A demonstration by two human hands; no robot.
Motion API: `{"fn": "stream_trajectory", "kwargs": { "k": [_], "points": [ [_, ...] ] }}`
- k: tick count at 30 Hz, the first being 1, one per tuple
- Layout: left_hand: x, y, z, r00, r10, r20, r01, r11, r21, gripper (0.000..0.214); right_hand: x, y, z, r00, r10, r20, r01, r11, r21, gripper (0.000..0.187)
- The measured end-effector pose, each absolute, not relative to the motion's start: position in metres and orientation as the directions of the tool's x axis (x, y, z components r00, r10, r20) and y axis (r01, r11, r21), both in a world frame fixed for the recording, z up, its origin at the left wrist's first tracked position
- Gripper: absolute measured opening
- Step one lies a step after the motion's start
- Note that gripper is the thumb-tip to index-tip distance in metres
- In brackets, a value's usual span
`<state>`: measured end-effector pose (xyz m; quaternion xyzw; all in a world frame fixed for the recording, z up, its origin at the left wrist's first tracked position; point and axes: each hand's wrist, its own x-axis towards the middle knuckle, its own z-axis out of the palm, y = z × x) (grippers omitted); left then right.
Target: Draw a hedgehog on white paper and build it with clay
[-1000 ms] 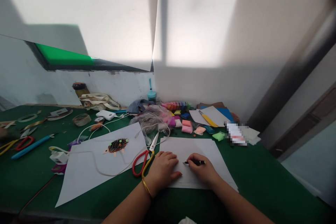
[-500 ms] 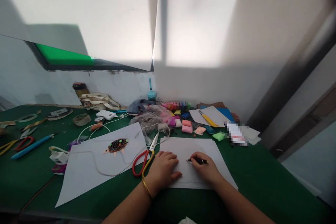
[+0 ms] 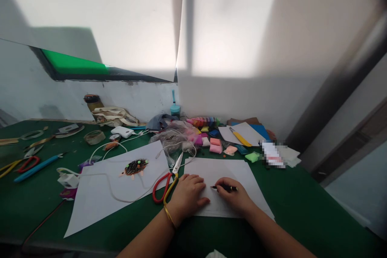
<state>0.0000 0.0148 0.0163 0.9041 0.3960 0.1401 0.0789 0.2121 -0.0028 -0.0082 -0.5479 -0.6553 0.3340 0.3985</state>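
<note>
A short stack of white paper [image 3: 223,167] lies on the green table before me. My left hand [image 3: 188,194] rests flat on its left side, palm down with the fingers stretched forward. In my right hand [image 3: 233,198] is a slim black pen [image 3: 234,188], pinched between thumb and fingers. Its tip points left and is at the sheet's surface, right of my left hand; any marks there are too faint to make out. Red-and-yellow-handled scissors [image 3: 165,187] lie just left of my left hand, blades pointing away.
A sheet with a clay hedgehog [image 3: 136,167] lies to the left, crossed by a white cable [image 3: 110,191]. Bagged coloured clay [image 3: 215,145] and a yellow utility knife [image 3: 240,137] lie behind the paper. Further left are a blue pen-shaped tool [image 3: 39,168] and tape rolls [image 3: 94,137].
My right hand has shifted slightly left and toward me, carrying the pen tip a little across the paper. My left hand has stayed in place.
</note>
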Motion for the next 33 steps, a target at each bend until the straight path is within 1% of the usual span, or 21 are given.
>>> {"fn": "stream_trajectory", "kwargs": {
  "k": [10, 27, 33],
  "points": [
    [-0.0005, 0.0152, 0.0156, 0.648, 0.731, 0.214, 0.681, -0.681, 0.267, 0.037, 0.2112, -0.0038, -0.0076, -0.079, 0.987, 0.140, 0.473, 0.161, -0.866, 0.017],
    [-0.0014, 0.0168, 0.0126, 0.653, 0.726, 0.216, 0.676, -0.687, 0.267, 0.037, 0.2183, 0.0000, -0.0107, 0.068, 0.989, 0.128, 0.471, 0.081, -0.878, 0.020],
    [-0.0009, 0.0155, 0.0149, 0.653, 0.728, 0.210, 0.680, -0.685, 0.260, 0.037, 0.2192, 0.0018, -0.0104, 0.087, 0.988, 0.130, 0.471, 0.074, -0.879, 0.020]
  ]
}}
